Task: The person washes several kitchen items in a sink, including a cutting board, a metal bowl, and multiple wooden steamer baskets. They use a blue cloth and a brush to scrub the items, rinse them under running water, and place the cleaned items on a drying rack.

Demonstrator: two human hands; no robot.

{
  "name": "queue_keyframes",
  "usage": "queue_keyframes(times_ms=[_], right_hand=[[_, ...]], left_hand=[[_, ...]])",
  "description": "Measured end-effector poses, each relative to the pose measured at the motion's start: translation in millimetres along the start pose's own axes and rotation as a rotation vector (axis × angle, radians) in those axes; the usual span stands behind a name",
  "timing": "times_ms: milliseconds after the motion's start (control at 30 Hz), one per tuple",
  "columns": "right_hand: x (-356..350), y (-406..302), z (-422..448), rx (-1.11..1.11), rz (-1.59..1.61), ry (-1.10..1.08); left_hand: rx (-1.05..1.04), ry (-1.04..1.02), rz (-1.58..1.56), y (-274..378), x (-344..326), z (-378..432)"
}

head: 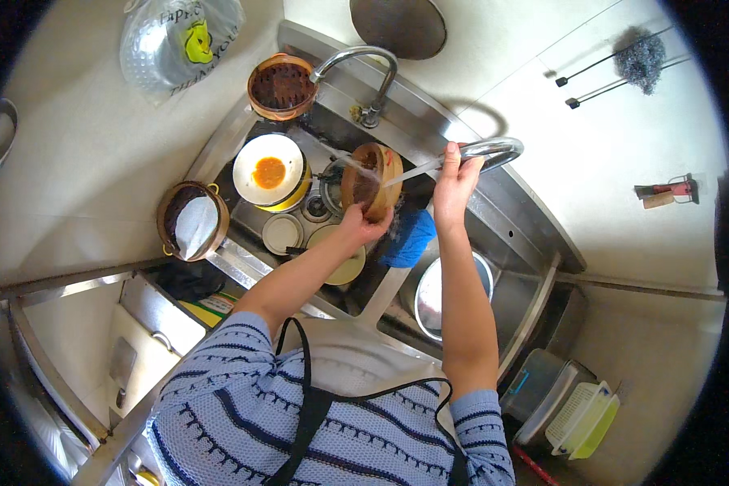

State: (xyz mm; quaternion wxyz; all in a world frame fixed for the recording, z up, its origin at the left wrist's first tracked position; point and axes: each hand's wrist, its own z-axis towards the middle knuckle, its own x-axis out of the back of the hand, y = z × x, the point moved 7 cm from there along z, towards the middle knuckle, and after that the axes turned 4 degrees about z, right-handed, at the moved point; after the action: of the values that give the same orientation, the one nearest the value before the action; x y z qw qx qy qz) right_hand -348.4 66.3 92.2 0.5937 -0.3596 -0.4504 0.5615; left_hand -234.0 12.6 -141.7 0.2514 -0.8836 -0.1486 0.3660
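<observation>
My left hand (pixel 366 226) grips the near rim of a bamboo steamer basket (pixel 389 182), tilted on its side over the left sink basin. My right hand (pixel 455 176) holds the end of a curved metal faucet (pixel 498 147), and water from it streams into the basket. Left of the basket, a white plate (pixel 279 152) with orange-brown sauce rests on a yellow-rimmed stack. Below lie a small round dish (pixel 282 234) and a larger pale dish (pixel 347 267), partly hidden by my left arm. A blue cloth (pixel 412 238) hangs on the basin divider.
Another steamer basket (pixel 281 87) stands at the back corner beside a second faucet (pixel 370 51). One more, with a white cloth (pixel 195 228) inside, sits on the left edge (pixel 237 262). The right basin holds a round metal vessel (pixel 426 297). Steel wool (pixel 639 58) hangs on the wall.
</observation>
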Motion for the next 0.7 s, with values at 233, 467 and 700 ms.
queue_keyframes(times_ms=[233,467,700], right_hand=[[-2,-2,0,0.02,-0.044,0.002],[10,0,-1,0.036,-0.076,0.023],[13,2,2,0.022,-0.033,-0.012]], left_hand=[[-0.223,0.157,0.504,26,9,7],[-0.654,0.229,1.291,30,-44,-61],[-0.641,0.169,1.833,49,-68,-79]])
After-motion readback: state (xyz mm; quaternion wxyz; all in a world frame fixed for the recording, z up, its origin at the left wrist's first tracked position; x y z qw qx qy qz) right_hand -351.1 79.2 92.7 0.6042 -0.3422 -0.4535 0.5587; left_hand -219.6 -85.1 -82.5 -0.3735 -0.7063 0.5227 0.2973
